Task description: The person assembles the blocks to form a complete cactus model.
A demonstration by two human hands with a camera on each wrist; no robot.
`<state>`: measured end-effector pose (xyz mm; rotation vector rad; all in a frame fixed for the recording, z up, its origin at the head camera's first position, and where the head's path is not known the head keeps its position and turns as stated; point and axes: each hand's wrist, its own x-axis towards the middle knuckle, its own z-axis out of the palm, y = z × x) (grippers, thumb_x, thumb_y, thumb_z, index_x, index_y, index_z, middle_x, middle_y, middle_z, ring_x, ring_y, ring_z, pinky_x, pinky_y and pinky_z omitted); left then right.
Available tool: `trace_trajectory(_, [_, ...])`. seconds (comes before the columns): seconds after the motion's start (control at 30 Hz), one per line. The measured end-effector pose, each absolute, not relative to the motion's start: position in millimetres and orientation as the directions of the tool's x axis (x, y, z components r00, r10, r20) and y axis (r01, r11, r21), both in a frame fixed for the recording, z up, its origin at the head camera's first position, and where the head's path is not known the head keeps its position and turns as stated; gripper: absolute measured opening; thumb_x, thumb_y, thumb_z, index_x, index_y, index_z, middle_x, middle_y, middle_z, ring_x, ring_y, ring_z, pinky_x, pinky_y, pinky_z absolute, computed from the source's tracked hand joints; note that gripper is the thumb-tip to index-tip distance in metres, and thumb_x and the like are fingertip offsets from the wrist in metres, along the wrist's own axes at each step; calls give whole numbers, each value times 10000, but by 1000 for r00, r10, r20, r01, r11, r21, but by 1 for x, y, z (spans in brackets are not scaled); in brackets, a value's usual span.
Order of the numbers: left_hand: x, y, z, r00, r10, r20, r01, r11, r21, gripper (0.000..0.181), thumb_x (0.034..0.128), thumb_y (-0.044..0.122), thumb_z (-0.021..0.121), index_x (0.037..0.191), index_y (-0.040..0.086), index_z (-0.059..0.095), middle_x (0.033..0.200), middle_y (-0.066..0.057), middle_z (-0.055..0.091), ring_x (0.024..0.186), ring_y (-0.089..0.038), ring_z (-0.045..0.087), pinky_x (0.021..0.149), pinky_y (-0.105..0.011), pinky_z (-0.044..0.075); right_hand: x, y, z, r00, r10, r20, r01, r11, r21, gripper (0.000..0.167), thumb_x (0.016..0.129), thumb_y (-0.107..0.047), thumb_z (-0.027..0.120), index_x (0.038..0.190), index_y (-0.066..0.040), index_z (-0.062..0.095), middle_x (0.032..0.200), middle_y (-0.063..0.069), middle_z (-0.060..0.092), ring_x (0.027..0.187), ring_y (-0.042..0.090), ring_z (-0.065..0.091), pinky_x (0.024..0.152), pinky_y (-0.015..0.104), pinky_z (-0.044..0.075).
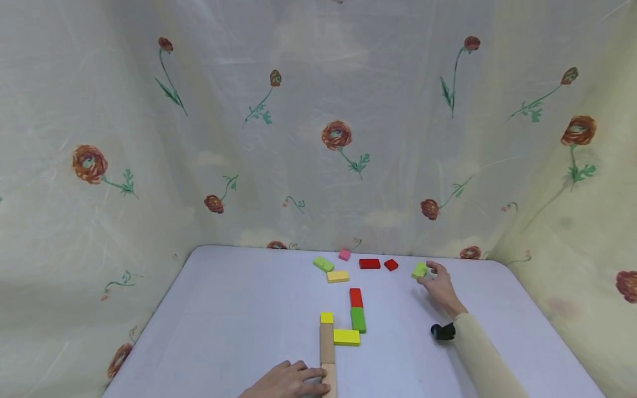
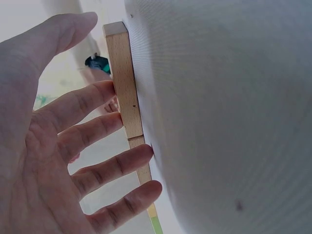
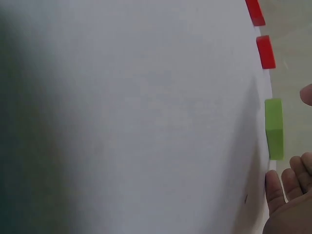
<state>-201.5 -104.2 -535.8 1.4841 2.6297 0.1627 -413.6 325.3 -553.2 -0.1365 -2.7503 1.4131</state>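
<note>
My left hand (image 1: pixel 291 381) lies at the front edge of the view, its fingertips touching a plain wooden block (image 1: pixel 329 378). In the left wrist view those fingers are spread and nearly straight along the side of the wooden block (image 2: pixel 123 80), the thumb apart from it. At the far right of the table my right hand (image 1: pixel 439 284) reaches over a light green block (image 1: pixel 419 270). The right wrist view shows this green block (image 3: pixel 274 129) on the table between the thumb and the fingers, with gaps on both sides.
A darker wooden block (image 1: pixel 327 344) adjoins the first, with a small yellow block (image 1: pixel 326 318) at its end and a yellow block (image 1: pixel 346 337) beside it. Green (image 1: pixel 358 320) and red (image 1: pixel 355 297) blocks follow. Several loose blocks, including a red one (image 1: pixel 369 264), lie along the back.
</note>
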Motion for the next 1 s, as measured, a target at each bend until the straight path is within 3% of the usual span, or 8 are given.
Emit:
trace_trajectory(0.2, [-202, -105, -536, -502, 864, -38, 851, 501, 157, 470, 945, 563, 483, 1358, 344, 538, 1363, 90, 561, 1025, -57, 574, 740, -182, 464, -420, 338, -559, -996, 67, -65, 93, 632, -769, 821, 916, -243, 587, 1516, 44, 105, 1540, 307, 155, 1404, 476, 183, 1111, 601, 213])
trace_trajectory(0.43, [-201, -105, -537, -504, 862, -52, 847, 505, 169, 470, 946, 558, 485, 1363, 346, 530, 1367, 84, 557, 1028, -62, 575, 717, -187, 462, -423, 338, -556, -986, 77, -151, 163, 673, -722, 828, 938, -310, 547, 1526, 26, 71, 1505, 356, 197, 1387, 497, 209, 1112, 600, 217])
trace_trajectory(0.67, [-203, -105, -535, -509, 857, -71, 843, 514, 157, 474, 943, 566, 483, 1369, 360, 517, 1375, 100, 546, 1031, -58, 572, 721, -198, 466, -424, 335, -552, -988, 80, -133, 152, 685, -712, 718, 960, -252, 518, 1505, 54, 163, 1465, 351, 277, 1350, 485, 256, 1096, 598, 248])
trace_trajectory(1.0, [-204, -105, -535, -508, 859, -61, 844, 511, 163, 467, 945, 563, 482, 1361, 356, 527, 1373, 95, 548, 1026, -60, 574, 705, -202, 464, -421, 331, -555, -992, 93, -80, 121, 673, -730, 672, 889, -226, 630, 1416, 81, 348, 1368, 306, 397, 1218, 416, 375, 1017, 555, 341])
